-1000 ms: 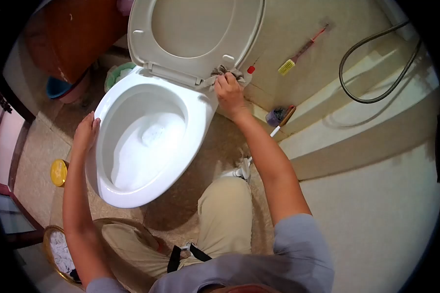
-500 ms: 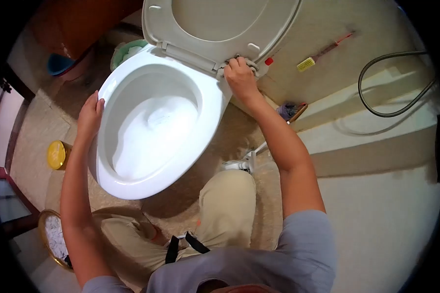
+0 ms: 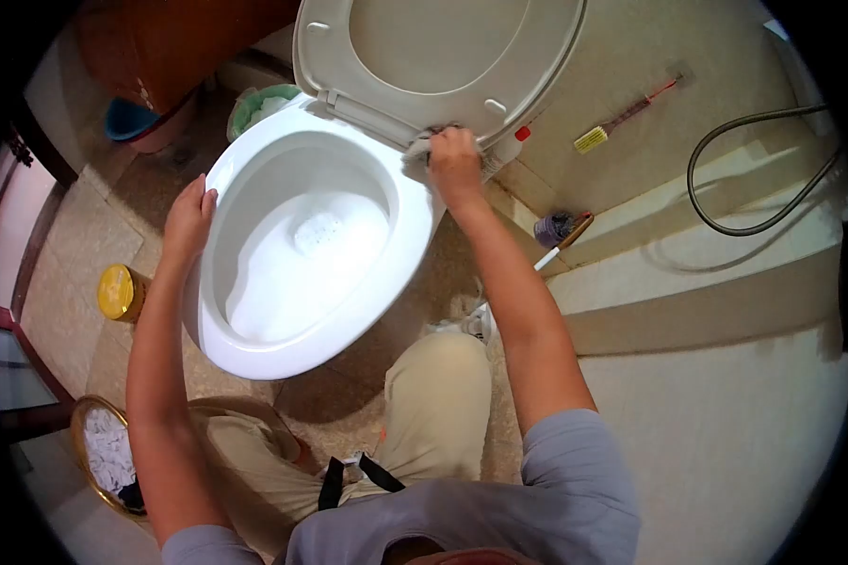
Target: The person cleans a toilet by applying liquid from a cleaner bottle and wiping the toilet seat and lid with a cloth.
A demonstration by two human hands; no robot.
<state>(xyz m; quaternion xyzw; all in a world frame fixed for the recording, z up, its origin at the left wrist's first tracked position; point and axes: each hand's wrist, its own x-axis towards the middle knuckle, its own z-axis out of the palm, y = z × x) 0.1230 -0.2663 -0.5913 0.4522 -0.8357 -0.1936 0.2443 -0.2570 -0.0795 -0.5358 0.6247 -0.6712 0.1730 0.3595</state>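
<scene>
The white toilet bowl (image 3: 254, 361) stands in front of me, with its seat and lid (image 3: 415, 104) raised against the back. At the right hinge end my right hand (image 3: 454, 165) is closed on a greyish cleaning cloth (image 3: 416, 158), pressed to the rim beside the seat. Part of the cloth is hidden under the fingers. My left hand (image 3: 190, 218) rests on the outer left side of the bowl, fingers stretched along the rim edge and holding nothing. Some bubbles show in the water at the bottom of the bowl.
Behind the toilet are a green lined bin (image 3: 245, 113) and a red-capped bottle (image 3: 511, 146). A yellow brush (image 3: 592, 140) hangs on the wall near a hose (image 3: 693, 179). At left stand a yellow tub (image 3: 121, 292), a basket of white cloths (image 3: 108, 452) and a blue basin (image 3: 125, 121).
My right hand has slid the cloth slightly down and left from the hinge corner onto the bowl's rim. The whole view has shifted a little; my left hand stays at the bowl's side.
</scene>
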